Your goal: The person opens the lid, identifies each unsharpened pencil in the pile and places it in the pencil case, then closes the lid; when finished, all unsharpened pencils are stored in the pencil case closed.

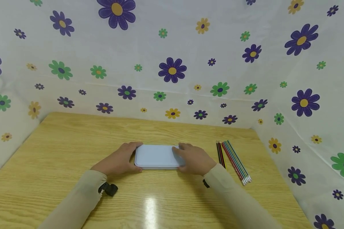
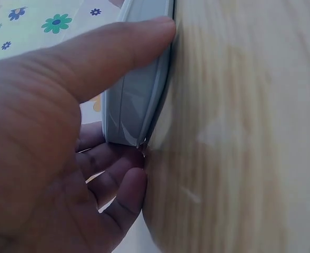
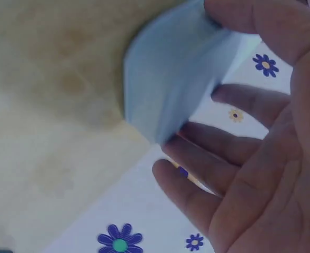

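A flat, pale blue pencil case lies lengthwise across the middle of the wooden table. My left hand grips its left end, the thumb on the near side and the fingers round the far side. In the left wrist view that thumb presses the side wall of the pencil case. At the opposite end, my right hand holds the case, with one finger over the lid and others at the edges. The right wrist view shows the thumb and fingertips of the right hand around the blurred case end.
To the right of the right hand lie several pencils, some striped and some dark, in two loose groups. The table has a wood grain. A white cloth with printed flowers hangs behind and along both sides.
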Tool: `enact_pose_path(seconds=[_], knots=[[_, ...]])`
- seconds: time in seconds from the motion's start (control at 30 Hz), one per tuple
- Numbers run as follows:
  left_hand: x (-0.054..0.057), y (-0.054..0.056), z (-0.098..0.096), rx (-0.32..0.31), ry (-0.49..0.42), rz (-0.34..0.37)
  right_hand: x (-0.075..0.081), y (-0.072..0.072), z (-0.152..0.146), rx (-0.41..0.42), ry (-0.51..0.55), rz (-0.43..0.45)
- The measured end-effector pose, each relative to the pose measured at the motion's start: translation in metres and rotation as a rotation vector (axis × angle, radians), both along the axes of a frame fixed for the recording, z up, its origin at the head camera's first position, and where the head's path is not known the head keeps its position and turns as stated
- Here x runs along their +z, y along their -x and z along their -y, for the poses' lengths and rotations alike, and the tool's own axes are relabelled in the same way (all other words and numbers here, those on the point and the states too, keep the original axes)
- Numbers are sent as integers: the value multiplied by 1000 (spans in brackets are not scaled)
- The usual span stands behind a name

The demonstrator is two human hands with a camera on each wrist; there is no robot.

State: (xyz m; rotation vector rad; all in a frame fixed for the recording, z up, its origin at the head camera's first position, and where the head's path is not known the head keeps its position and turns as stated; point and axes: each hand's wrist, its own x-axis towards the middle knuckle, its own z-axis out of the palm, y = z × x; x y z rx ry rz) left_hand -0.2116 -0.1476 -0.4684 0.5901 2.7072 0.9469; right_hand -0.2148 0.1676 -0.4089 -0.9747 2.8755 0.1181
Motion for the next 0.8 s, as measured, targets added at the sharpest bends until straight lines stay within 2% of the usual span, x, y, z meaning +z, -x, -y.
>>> enact_pose_path(seconds=[0.1,0.23,0.4,0.5,0.7,0.8], knots=[[1,0,0,-9,12,-11,7,5,6,23,-86,9],[3,0,-1,-18,34,-25,11,11,10,51,-139,22],[5,0,-1,-34,74,-63,14,14,12,79,-138,26],[5,0,0,-47,66,-85,15,15,13,82,-119,38],[2,2,3,-32,-18,-43,16,19,15,93,-94,73],[0,3,4,-17,-29,-22,14,20,16,94,-91,87]])
